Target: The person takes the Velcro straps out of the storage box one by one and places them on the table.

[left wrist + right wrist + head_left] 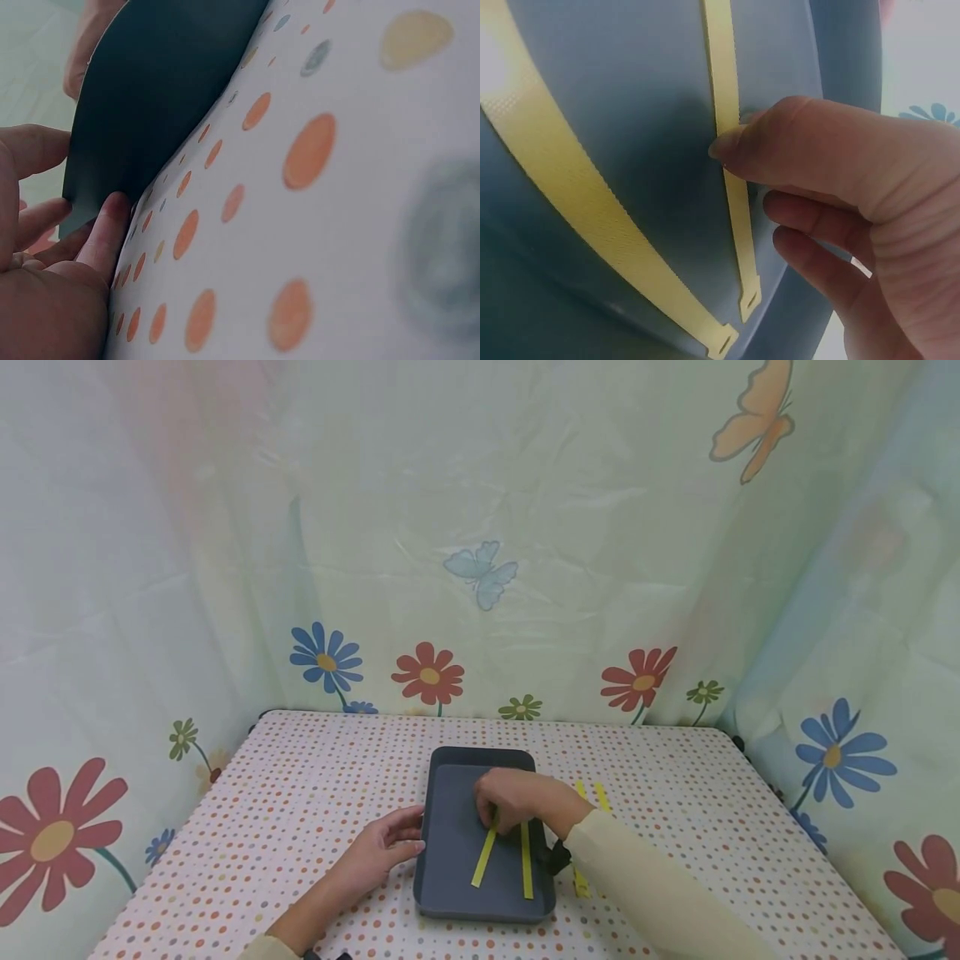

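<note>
On the dotted table (pixel 337 760) sits a grey tray (pixel 448 877), two yellow strips lying inside. From where I stand, the right hand (pixel 517 797) has thumb and forefinger pinched on one strip (pixel 483 864), over the tray floor; the other strip (pixel 527 868) lies just right of it. Each has a slotted end. The left hand (pixel 378 852) rests spread fingertips against the tray's left side. More yellow pieces (pixel 602 795) lie beyond the tray's right edge, partly hidden by the right sleeve (pixel 645 877); I can't count them.
</note>
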Motion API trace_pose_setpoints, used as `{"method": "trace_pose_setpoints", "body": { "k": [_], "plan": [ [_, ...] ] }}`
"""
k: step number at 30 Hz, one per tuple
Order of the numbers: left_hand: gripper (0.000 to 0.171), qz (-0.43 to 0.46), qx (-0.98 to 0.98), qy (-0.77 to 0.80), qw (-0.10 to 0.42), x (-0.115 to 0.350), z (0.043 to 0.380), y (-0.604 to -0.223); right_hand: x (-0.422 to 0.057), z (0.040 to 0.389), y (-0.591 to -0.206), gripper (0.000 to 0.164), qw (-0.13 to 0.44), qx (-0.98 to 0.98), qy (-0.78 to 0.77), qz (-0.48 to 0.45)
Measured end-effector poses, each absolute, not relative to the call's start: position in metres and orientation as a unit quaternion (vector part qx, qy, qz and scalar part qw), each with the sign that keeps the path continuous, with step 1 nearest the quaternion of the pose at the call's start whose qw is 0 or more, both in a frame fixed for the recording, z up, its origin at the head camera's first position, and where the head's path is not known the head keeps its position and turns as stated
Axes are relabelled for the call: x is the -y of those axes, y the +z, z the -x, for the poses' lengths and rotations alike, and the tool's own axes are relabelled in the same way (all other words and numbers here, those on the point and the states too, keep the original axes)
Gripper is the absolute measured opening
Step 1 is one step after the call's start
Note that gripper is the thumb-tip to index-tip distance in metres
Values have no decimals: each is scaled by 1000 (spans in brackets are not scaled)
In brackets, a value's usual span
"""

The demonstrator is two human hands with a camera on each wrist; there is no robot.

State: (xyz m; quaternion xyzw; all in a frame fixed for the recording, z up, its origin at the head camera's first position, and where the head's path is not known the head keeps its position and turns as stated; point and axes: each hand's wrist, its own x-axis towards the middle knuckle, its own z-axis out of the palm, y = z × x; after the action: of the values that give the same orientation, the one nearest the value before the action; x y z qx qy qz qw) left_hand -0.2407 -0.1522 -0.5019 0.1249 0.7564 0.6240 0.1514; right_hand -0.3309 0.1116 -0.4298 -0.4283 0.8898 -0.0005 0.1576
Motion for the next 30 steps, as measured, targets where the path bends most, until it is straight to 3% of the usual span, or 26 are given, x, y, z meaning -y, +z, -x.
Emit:
{"method": "trace_pose_setpoints", "body": {
  "k": [12, 30],
  "plan": [
    [65, -131, -752, 628, 153, 154, 242, -504, -105, 335, -433, 21, 142, -884, 24, 444],
    [63, -127, -757, 624, 145, 151, 240, -501, -95, 335, -430, 22, 169, -884, 8, 435]
  ]
}}
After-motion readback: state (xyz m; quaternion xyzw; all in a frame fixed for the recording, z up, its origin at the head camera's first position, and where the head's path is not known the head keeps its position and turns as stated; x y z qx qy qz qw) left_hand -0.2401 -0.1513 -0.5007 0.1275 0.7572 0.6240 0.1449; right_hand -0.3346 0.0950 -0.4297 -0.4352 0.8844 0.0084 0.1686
